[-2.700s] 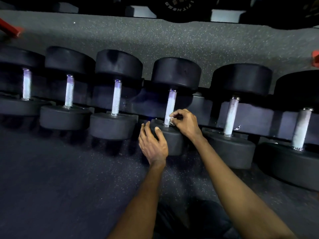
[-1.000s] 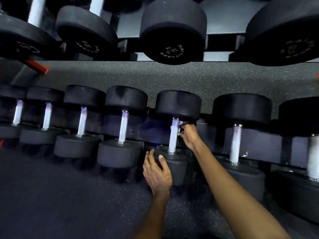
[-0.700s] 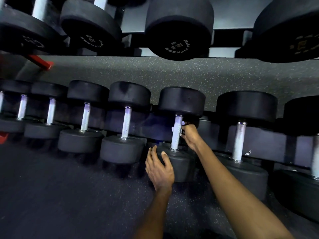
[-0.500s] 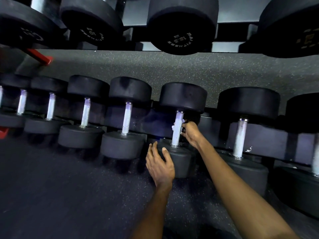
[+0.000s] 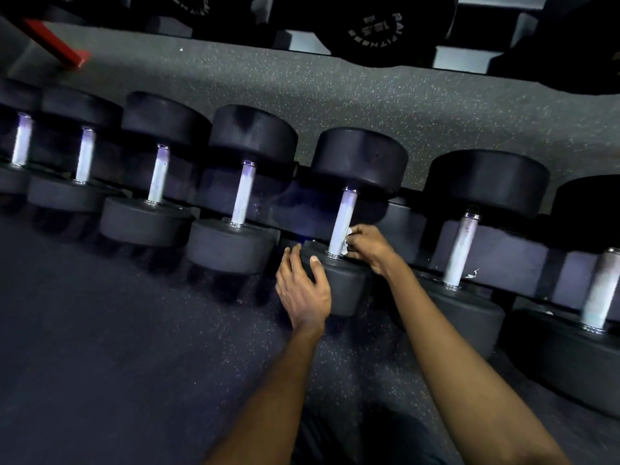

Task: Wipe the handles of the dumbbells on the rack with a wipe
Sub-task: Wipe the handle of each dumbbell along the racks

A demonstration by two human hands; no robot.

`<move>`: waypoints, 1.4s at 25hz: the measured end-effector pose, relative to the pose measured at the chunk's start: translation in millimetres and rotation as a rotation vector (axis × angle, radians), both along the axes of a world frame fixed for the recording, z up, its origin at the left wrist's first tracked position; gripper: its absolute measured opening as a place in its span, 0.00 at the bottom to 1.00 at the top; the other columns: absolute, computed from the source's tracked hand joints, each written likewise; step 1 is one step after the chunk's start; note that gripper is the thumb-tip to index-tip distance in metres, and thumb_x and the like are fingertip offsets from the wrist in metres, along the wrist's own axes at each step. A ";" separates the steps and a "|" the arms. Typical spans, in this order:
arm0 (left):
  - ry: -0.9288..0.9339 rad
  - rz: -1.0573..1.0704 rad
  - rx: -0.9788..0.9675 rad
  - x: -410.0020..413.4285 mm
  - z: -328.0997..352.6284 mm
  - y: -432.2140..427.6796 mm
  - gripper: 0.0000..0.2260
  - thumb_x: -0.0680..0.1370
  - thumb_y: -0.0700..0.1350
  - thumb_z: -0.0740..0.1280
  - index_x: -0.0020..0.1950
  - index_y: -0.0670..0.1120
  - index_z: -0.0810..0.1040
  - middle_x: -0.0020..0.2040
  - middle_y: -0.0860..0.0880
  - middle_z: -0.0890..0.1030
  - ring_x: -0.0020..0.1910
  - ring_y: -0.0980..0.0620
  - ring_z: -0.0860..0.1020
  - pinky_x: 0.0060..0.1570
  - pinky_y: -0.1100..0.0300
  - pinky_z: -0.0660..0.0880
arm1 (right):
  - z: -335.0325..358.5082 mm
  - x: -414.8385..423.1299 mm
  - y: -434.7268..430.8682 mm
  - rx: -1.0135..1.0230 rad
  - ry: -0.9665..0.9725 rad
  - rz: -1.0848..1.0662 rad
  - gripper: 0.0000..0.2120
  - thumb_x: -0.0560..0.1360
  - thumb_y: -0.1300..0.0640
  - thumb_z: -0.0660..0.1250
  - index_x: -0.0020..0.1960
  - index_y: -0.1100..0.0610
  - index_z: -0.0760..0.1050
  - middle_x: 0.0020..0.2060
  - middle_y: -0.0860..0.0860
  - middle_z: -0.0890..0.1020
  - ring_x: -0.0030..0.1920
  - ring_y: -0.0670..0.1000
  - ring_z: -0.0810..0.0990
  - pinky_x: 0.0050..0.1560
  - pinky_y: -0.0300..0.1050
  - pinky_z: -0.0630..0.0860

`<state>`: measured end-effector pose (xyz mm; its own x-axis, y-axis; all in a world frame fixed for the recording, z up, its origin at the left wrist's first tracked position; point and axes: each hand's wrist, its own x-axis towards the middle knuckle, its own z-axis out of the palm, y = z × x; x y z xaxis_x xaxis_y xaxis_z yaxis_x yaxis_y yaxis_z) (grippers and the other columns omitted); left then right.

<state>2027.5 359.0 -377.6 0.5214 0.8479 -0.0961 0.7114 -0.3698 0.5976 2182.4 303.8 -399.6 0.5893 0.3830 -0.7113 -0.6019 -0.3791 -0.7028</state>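
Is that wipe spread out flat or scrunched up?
Scrunched up. Only small crumpled white bits of the wipe show past the right hand, which presses it against the lower end of the dumbbell handle.

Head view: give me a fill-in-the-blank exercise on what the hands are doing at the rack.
1. The right hand holds a white ____ against a handle.
2. The left hand rests on the near head of the ____ dumbbell.
3. The bar at top left is ____.
Missing words: wipe; same; red.
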 end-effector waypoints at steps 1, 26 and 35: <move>0.001 0.001 -0.003 0.3 -0.2 0.3 0.28 0.81 0.61 0.50 0.74 0.47 0.71 0.74 0.43 0.72 0.72 0.44 0.70 0.69 0.43 0.68 | -0.2 -1.8 0.2 -0.068 -0.065 -0.020 0.10 0.75 0.70 0.63 0.43 0.56 0.74 0.40 0.56 0.82 0.38 0.49 0.81 0.39 0.44 0.82; 0.054 -0.024 -0.015 0.8 5.5 4.2 0.28 0.82 0.61 0.49 0.74 0.48 0.70 0.74 0.44 0.71 0.71 0.44 0.70 0.68 0.43 0.68 | 26.8 -17.5 -3.1 -0.253 -0.387 -0.155 0.07 0.72 0.63 0.65 0.45 0.52 0.77 0.37 0.48 0.84 0.34 0.44 0.82 0.36 0.35 0.77; 0.073 -0.199 0.206 -37.7 24.1 86.3 0.29 0.84 0.58 0.50 0.80 0.41 0.60 0.81 0.40 0.57 0.81 0.43 0.53 0.78 0.46 0.46 | 48.3 -28.8 31.7 -0.076 -0.636 -0.077 0.03 0.75 0.62 0.68 0.46 0.54 0.78 0.34 0.41 0.82 0.34 0.35 0.80 0.43 0.31 0.74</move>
